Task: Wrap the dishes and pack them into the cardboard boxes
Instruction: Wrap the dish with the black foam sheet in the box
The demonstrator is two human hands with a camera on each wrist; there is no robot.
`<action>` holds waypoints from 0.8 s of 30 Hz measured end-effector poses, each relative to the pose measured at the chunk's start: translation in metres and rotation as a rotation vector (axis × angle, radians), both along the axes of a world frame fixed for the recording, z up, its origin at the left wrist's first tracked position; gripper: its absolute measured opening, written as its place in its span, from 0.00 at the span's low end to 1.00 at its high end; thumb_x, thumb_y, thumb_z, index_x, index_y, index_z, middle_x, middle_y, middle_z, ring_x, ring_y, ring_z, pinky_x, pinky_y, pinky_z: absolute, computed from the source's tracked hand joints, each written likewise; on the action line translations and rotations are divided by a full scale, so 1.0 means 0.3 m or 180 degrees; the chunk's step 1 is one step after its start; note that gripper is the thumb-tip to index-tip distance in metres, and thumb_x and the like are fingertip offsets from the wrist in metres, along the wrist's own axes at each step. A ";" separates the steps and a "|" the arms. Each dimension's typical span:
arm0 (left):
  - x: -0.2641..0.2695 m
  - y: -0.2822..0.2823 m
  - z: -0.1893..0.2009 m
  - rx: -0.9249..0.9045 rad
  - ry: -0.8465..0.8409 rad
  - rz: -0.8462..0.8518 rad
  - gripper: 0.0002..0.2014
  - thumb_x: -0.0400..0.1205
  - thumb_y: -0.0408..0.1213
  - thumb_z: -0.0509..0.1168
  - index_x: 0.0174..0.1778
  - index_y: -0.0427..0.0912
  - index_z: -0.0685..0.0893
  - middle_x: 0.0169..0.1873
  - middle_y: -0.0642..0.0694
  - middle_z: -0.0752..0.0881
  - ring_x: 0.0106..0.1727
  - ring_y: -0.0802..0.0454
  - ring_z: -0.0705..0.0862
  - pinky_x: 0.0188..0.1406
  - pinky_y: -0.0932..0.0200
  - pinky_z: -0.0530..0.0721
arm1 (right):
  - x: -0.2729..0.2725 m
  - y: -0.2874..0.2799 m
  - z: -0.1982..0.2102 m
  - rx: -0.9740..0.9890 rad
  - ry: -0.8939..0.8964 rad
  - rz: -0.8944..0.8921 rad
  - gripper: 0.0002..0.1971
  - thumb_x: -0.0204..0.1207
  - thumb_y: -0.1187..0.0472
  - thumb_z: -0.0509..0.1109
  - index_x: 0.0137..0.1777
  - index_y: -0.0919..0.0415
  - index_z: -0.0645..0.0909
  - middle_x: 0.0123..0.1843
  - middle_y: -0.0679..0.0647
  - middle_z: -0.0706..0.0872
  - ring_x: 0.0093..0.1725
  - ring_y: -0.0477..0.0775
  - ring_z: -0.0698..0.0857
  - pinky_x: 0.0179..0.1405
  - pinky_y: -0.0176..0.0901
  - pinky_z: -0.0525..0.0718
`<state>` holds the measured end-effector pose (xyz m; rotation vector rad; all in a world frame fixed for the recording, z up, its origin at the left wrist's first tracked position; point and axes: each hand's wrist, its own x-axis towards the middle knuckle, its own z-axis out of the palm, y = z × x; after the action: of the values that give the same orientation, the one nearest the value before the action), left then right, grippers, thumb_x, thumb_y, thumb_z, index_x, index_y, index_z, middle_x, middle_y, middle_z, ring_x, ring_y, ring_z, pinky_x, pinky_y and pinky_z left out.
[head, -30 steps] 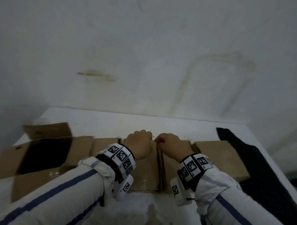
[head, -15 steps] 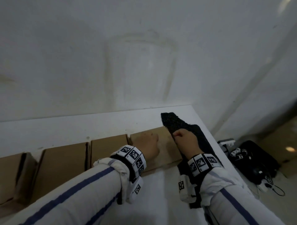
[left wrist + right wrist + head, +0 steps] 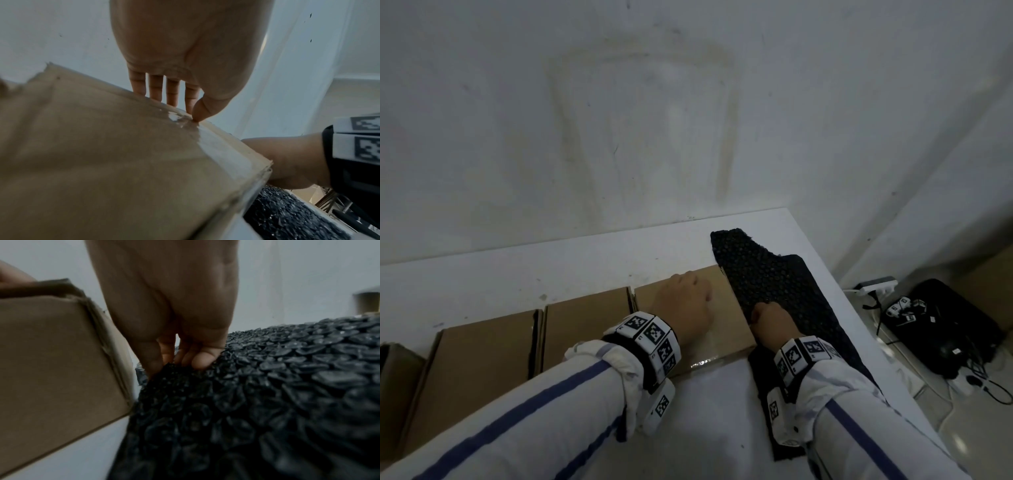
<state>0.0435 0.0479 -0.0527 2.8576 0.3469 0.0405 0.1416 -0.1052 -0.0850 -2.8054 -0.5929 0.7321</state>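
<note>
Two hands on white table (image 3: 592,270) by wall: left hand (image 3: 685,308) flat on box (image 3: 726,325), right hand (image 3: 770,325) pinching bubble wrap (image 3: 767,274).

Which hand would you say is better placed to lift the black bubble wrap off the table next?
The right hand: it already pinches the edge of the black bubble wrap. The left hand rests on the closed cardboard box beside it.

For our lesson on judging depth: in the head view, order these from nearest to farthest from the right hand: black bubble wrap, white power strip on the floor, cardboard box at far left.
1. Black bubble wrap: pinched by the right hand.
2. White power strip: floor, right of table.
3. Far-left cardboard box: across the table.
</note>
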 end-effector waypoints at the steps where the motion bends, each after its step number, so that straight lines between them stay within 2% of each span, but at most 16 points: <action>1: 0.000 -0.002 0.001 0.0002 -0.0002 0.0012 0.11 0.78 0.39 0.59 0.56 0.47 0.78 0.58 0.48 0.77 0.57 0.47 0.74 0.58 0.58 0.71 | 0.004 0.002 0.004 -0.0023 -0.0001 -0.0001 0.13 0.80 0.62 0.63 0.60 0.65 0.81 0.64 0.64 0.79 0.61 0.62 0.81 0.57 0.42 0.78; 4: 0.002 -0.001 0.006 -0.0039 0.0028 0.0038 0.12 0.78 0.38 0.59 0.56 0.47 0.78 0.58 0.48 0.77 0.58 0.46 0.74 0.57 0.58 0.71 | 0.028 -0.004 0.018 0.0077 0.0175 -0.0061 0.12 0.78 0.61 0.66 0.58 0.64 0.84 0.61 0.62 0.85 0.62 0.61 0.82 0.58 0.42 0.78; 6: 0.003 0.000 0.016 -0.0121 0.0089 0.0037 0.12 0.78 0.38 0.59 0.56 0.47 0.78 0.59 0.47 0.77 0.58 0.46 0.74 0.58 0.57 0.71 | 0.047 -0.015 0.027 0.0310 0.0327 -0.0236 0.09 0.75 0.62 0.70 0.53 0.64 0.86 0.57 0.60 0.87 0.60 0.59 0.83 0.57 0.41 0.78; 8: 0.005 0.002 0.028 -0.0236 0.0166 0.0045 0.12 0.79 0.38 0.59 0.57 0.47 0.79 0.59 0.47 0.77 0.59 0.46 0.73 0.59 0.57 0.70 | 0.063 -0.030 0.043 0.0697 0.0478 -0.0528 0.02 0.73 0.63 0.72 0.41 0.60 0.87 0.47 0.59 0.87 0.49 0.58 0.84 0.52 0.44 0.80; 10: 0.007 0.000 0.042 -0.0357 0.0216 0.0095 0.12 0.80 0.40 0.59 0.58 0.48 0.79 0.60 0.47 0.77 0.61 0.45 0.74 0.60 0.56 0.71 | 0.070 -0.047 0.070 0.1193 0.0575 -0.0792 0.11 0.69 0.66 0.74 0.28 0.56 0.81 0.33 0.55 0.82 0.35 0.52 0.79 0.45 0.46 0.78; 13: 0.016 -0.019 0.077 -0.0658 0.0022 0.0132 0.10 0.82 0.41 0.59 0.54 0.43 0.82 0.56 0.44 0.80 0.57 0.45 0.77 0.58 0.54 0.74 | 0.047 -0.061 0.132 0.1897 0.0551 -0.0917 0.16 0.67 0.71 0.73 0.22 0.56 0.76 0.24 0.49 0.77 0.27 0.46 0.74 0.34 0.40 0.73; 15: 0.021 -0.043 0.103 -0.1180 -0.0057 0.0073 0.14 0.85 0.44 0.58 0.47 0.37 0.83 0.46 0.42 0.83 0.48 0.48 0.78 0.49 0.55 0.74 | 0.015 -0.055 0.181 0.2314 0.0587 -0.0869 0.16 0.66 0.73 0.72 0.22 0.57 0.75 0.23 0.49 0.77 0.26 0.44 0.74 0.29 0.35 0.72; 17: 0.019 -0.069 0.128 -0.1993 0.0025 0.0033 0.21 0.86 0.50 0.56 0.40 0.36 0.81 0.36 0.44 0.81 0.40 0.50 0.78 0.44 0.55 0.73 | -0.019 -0.032 0.224 0.2507 0.0592 -0.0643 0.15 0.68 0.72 0.72 0.24 0.58 0.77 0.25 0.49 0.78 0.27 0.42 0.76 0.28 0.30 0.73; 18: 0.017 -0.076 0.136 -0.2294 0.0055 0.0070 0.22 0.86 0.53 0.54 0.38 0.38 0.80 0.34 0.46 0.81 0.39 0.50 0.78 0.44 0.55 0.74 | -0.038 -0.016 0.245 0.2526 0.0542 -0.0483 0.13 0.69 0.71 0.72 0.26 0.59 0.78 0.27 0.50 0.79 0.29 0.42 0.77 0.31 0.30 0.74; 20: 0.015 -0.071 0.149 -0.2440 0.0020 0.0242 0.24 0.84 0.57 0.53 0.41 0.38 0.81 0.37 0.44 0.84 0.41 0.47 0.82 0.46 0.53 0.78 | -0.074 0.020 0.285 0.2461 0.0433 -0.0145 0.06 0.70 0.68 0.73 0.33 0.64 0.82 0.33 0.53 0.82 0.35 0.46 0.79 0.39 0.37 0.76; 22: 0.006 -0.048 0.171 -0.2492 -0.0111 0.0508 0.19 0.85 0.50 0.56 0.42 0.37 0.80 0.38 0.43 0.83 0.42 0.45 0.81 0.41 0.54 0.76 | -0.097 0.051 0.308 0.2316 0.0328 0.0139 0.03 0.70 0.67 0.73 0.41 0.66 0.87 0.42 0.57 0.84 0.44 0.48 0.81 0.46 0.36 0.76; 24: -0.024 -0.001 0.198 -0.2671 -0.0362 0.0683 0.10 0.85 0.40 0.57 0.45 0.39 0.79 0.39 0.44 0.81 0.43 0.46 0.79 0.37 0.58 0.74 | -0.113 0.076 0.326 0.2402 0.0226 0.0138 0.07 0.70 0.69 0.72 0.46 0.60 0.87 0.49 0.54 0.82 0.50 0.47 0.81 0.50 0.30 0.76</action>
<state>0.0362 0.0476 0.0066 1.9756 0.5004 0.0763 0.1077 -0.0823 0.0129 -2.0686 -0.7295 0.4730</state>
